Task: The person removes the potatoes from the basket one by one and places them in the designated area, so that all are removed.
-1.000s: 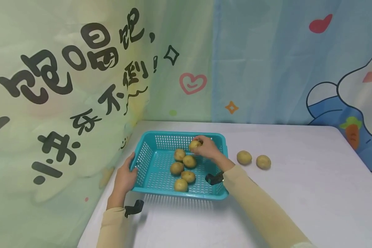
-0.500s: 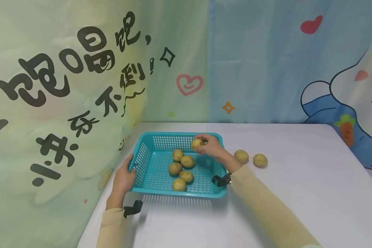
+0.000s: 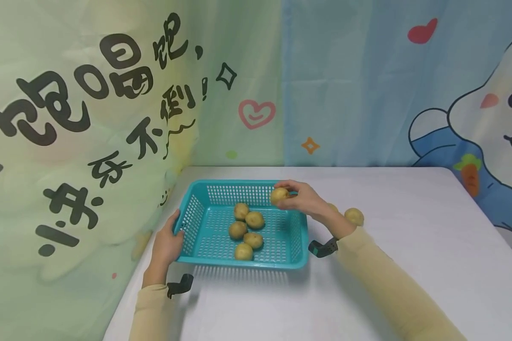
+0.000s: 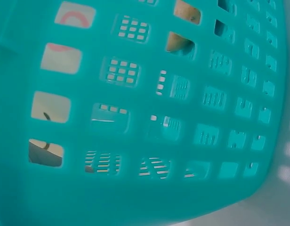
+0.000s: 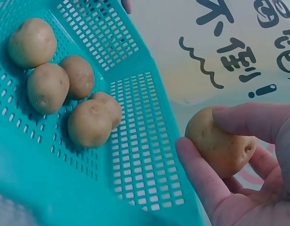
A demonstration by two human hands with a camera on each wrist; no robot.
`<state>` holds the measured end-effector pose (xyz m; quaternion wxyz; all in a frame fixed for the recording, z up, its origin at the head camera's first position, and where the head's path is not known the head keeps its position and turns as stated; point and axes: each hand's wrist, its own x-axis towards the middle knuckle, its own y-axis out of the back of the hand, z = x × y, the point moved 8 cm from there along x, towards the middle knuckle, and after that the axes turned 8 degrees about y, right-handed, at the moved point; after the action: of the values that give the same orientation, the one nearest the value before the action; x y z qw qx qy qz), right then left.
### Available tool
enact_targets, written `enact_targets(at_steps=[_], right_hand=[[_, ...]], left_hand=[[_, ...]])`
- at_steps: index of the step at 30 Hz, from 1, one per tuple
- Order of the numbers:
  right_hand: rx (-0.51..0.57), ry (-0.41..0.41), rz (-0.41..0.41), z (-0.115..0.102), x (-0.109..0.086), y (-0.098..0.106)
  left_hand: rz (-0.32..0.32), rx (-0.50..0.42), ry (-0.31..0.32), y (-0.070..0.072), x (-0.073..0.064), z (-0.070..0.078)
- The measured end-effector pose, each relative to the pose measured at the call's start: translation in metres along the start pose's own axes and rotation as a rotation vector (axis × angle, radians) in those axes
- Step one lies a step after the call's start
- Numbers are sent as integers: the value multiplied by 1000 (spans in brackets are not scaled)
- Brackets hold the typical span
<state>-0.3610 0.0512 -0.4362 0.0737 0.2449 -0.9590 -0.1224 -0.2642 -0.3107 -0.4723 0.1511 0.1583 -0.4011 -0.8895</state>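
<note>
A turquoise plastic basket with perforated walls stands on the white table, and several potatoes lie together on its floor. At its left side my left hand grips the rim; the left wrist view shows only the basket's wall, close up. My right hand holds one potato between thumb and fingers, over the back right part of the basket. In the right wrist view this potato is raised beside the basket's rim, apart from the others.
To the right of the basket another potato lies on the table. One more potato is mostly hidden behind my right wrist. A printed curtain hangs behind the table and along its left side.
My right hand has moved right and slightly up with the potato, from inside the basket toward its back right corner. The left hand keeps its grip on the basket.
</note>
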Motion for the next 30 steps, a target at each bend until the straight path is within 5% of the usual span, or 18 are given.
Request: enact_targets(at_steps=[10, 21, 30], right_hand=[[-48, -42, 20, 7, -36, 32], [-148, -116, 150, 43, -89, 77], [-125, -165, 246, 82, -129, 110]], left_hand=[[-11, -4, -1, -3, 2, -2], [-21, -17, -5, -1, 0, 0], [-25, -19, 6, -2, -1, -1]])
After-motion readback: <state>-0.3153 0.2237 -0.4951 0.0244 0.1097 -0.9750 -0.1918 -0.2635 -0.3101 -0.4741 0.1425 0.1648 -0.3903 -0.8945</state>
